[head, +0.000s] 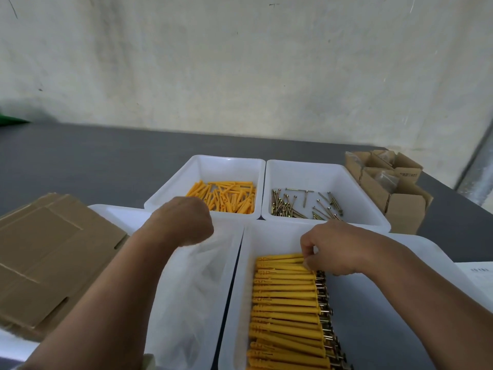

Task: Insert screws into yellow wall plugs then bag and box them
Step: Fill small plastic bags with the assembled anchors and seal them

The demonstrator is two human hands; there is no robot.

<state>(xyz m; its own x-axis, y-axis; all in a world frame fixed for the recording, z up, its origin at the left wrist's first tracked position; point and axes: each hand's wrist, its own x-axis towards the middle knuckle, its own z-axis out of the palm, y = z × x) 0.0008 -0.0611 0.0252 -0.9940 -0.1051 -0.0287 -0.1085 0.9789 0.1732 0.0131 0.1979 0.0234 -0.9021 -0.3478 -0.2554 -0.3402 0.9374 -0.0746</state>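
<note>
Just inside bin, right hand pinches plugs

Your dark grey bench carries four white bins in a tight square: the back-left bin and back-right bin touch side by side, and the front-left bin and front-right bin sit just before them, a narrow gap between. Flattened cardboard lies at your left beside the front-left bin. Small open cartons cluster at the back right, and a printed sheet lies at the right edge.
</note>
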